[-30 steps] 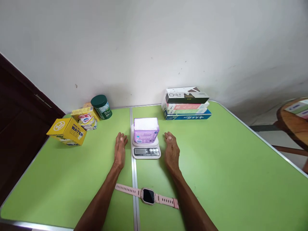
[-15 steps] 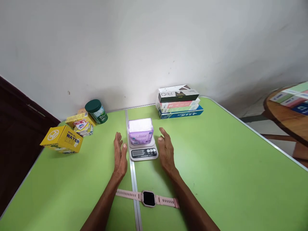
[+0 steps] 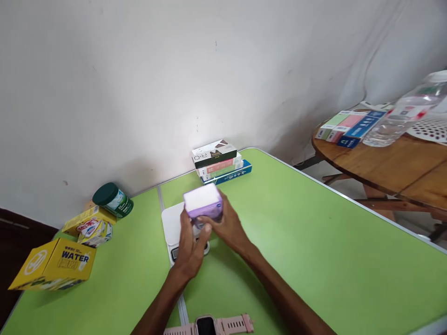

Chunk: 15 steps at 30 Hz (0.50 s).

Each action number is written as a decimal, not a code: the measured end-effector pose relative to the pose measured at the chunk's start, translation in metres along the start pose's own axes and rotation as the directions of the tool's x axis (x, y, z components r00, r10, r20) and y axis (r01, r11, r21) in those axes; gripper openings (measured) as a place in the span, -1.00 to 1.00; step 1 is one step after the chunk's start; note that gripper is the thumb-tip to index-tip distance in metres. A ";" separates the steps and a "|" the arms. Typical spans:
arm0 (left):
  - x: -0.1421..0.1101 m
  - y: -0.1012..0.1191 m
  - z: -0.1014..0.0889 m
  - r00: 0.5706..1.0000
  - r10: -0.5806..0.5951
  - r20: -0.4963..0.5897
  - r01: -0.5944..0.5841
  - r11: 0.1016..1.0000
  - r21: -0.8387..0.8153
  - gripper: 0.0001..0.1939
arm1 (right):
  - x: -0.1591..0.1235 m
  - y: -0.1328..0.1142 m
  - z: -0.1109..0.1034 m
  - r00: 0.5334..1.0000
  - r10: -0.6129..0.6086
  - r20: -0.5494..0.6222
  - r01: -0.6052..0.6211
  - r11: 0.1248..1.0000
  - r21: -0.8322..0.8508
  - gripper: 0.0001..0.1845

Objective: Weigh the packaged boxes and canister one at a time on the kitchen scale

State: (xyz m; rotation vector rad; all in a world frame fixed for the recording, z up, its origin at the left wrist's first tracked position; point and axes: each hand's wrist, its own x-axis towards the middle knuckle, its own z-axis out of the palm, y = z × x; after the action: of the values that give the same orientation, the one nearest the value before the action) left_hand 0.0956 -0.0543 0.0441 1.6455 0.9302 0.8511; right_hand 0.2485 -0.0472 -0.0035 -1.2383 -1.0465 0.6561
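Note:
A purple and white pack of tissues is gripped between my two hands, lifted above the right part of a white kitchen scale. My left hand closes on its left side, thumb toward me. On the opposite side my right hand presses with its thumb across the front. The scale's display and buttons are partly covered by my left hand. Nearer to me, a smartwatch with a pink strap lies flat on the green table.
Stacked flat boxes stand against the wall. At left are a yellow box marked WATER, smaller yellow boxes and a green-lidded canister. A round wooden table at right holds boxes and a large clear bottle.
Both hands have come together around the tissue pack and raised it off the scale, shifting it to the right. The view has swung right, showing more of the wooden table.

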 end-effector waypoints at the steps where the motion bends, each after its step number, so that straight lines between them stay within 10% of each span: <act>1: 0.011 0.001 0.014 0.999 0.016 0.049 -0.015 1.000 -0.011 -0.25 | 0.007 0.003 -0.018 0.999 0.029 -0.022 -0.029 1.000 0.012 0.13; 9: 0.124 -0.031 0.127 0.976 0.152 0.156 -0.160 0.986 0.038 0.07 | 0.079 0.053 -0.136 0.993 0.064 -0.097 -0.058 0.996 0.063 0.13; 15: 0.156 -0.042 0.146 0.976 0.140 0.167 -0.151 0.987 0.057 0.19 | 0.103 0.072 -0.153 0.995 0.038 -0.093 -0.041 0.998 -0.040 0.01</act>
State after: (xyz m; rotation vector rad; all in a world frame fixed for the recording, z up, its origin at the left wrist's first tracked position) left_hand 0.2869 0.0304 -0.0159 1.8321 0.7400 0.7758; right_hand 0.4382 -0.0063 -0.0421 -1.3165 -0.9658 0.6044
